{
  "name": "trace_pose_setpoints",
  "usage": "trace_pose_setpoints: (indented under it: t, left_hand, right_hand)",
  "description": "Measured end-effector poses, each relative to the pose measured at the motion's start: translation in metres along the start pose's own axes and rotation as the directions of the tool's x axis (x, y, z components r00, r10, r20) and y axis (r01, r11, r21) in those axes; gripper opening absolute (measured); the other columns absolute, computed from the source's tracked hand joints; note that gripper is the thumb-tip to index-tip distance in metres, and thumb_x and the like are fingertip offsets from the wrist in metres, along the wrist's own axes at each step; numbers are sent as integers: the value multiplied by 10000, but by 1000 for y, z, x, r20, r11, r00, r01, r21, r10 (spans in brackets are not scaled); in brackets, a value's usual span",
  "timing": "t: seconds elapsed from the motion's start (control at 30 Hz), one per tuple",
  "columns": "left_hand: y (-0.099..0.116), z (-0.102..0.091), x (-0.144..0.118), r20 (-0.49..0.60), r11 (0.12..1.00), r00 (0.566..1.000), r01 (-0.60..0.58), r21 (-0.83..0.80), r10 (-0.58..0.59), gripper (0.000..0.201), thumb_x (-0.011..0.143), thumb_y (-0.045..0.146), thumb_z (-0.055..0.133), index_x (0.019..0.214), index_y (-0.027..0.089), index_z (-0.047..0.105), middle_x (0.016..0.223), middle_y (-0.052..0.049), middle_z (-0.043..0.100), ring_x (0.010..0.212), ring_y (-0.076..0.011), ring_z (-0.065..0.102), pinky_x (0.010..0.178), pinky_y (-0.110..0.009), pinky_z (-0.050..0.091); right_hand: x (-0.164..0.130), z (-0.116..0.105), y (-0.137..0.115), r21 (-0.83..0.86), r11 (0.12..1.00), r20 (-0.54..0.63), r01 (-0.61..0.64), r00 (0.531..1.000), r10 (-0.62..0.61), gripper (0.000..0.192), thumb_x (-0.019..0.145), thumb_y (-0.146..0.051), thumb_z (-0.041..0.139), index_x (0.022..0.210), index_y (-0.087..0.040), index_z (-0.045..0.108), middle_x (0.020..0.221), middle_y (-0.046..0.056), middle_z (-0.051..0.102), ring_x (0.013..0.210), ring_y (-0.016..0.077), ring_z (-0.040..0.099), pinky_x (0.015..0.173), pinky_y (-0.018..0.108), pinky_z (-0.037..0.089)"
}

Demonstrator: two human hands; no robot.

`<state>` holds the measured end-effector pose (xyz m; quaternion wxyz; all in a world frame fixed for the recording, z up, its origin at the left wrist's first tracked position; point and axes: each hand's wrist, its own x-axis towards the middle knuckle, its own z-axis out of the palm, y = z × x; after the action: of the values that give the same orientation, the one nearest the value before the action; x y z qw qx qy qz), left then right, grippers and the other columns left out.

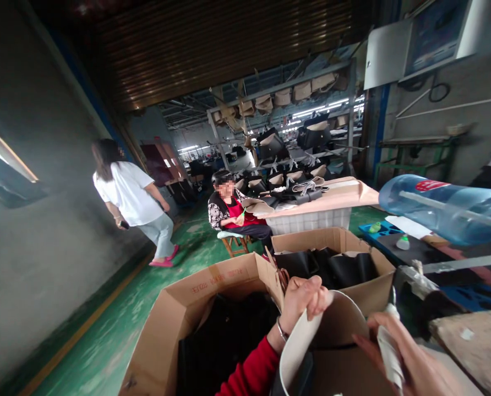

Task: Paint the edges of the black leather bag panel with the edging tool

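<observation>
My left hand (305, 300), in a red sleeve with a bracelet at the wrist, grips the curved pale rim of a bag piece (311, 341) near the bottom centre. My right hand (410, 363) holds the same piece at its right side, fingers closed around a pale strap-like part (389, 352). The piece has a cream inner face and a dark brown body. Just beyond my hands stand two open cardboard boxes: the near one (196, 313) holds dark material, the farther one (332, 242) holds black pieces.
A seated person in a red apron (233, 212) works at a table (332, 201) piled with bags. Another person in a white shirt (132, 198) walks on the green floor at left. A large blue water bottle (443, 206) lies at right above a cluttered workbench (472, 335).
</observation>
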<state>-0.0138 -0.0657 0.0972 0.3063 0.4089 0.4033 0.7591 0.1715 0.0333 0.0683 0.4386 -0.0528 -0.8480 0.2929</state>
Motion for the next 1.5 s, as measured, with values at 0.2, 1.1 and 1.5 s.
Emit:
trace_pose_setpoints:
  t: [0.2,1.1,1.5]
  left_hand:
    - [2,-1,-1,-18,999,999,31,44,-30,778,877,662,656,300,217,385,279,25,310,360,-86,331,535,-333,269]
    - [-22,2,-28,5,987,994,113,-115,-113,727,918,525,661,314,205,417,298,22,301,388,-91,326,541,-343,231]
    - [-18,-4,-28,-55,986,991,115,-122,-122,792,892,610,643,298,204,311,270,26,296,364,-71,325,547,-322,294]
  right_hand:
    - [-2,11,0,-8,998,103,63,993,-62,289,961,-226,471,1243,-283,499,956,20,768,752,171,778,592,118,569]
    - [-54,37,-7,-112,851,-30,-512,858,512,722,865,-876,571,1131,-205,560,792,34,687,544,168,642,511,220,506]
    - [-79,46,5,117,878,-186,-465,858,479,488,899,-656,724,1006,-192,613,780,17,628,580,144,590,549,210,523]
